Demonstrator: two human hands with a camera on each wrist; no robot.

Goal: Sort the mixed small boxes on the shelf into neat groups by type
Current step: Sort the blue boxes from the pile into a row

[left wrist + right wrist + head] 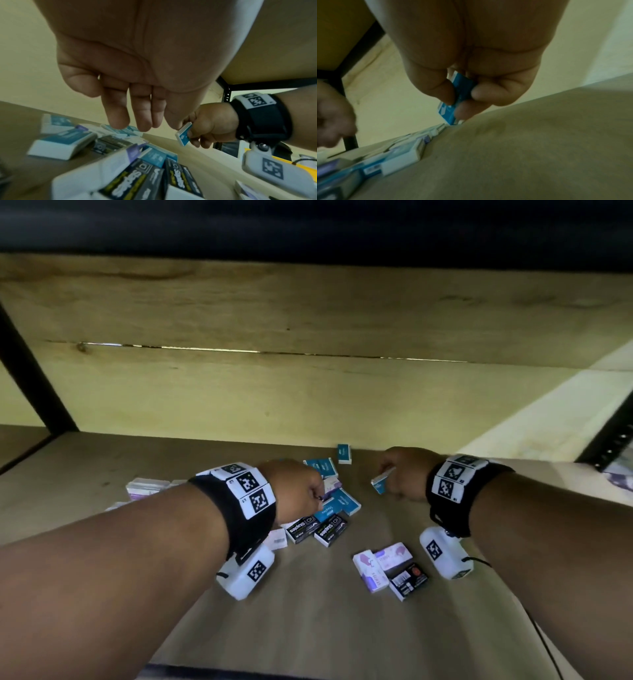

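Small boxes lie mixed on the wooden shelf [308, 628]. My right hand [394, 477] pinches a blue staple box [381, 481] between thumb and fingers, tilted just above the shelf; the right wrist view shows this blue box [453, 105] with its lower corner near the board. My left hand [308, 491] hovers over the central pile, its fingers [139, 121] hanging straight and holding nothing. Under it are blue boxes [339, 503] and two black staples boxes [317, 530]. One blue box [344, 454] stands alone at the back wall.
Two purple-and-white boxes [380, 565] and a black barcode box [409, 580] lie front right. More purple-and-white boxes [147, 487] sit at the left, partly hidden by my forearm. A black shelf post [30, 371] rises on the left. Bare board lies between the pile and my right hand.
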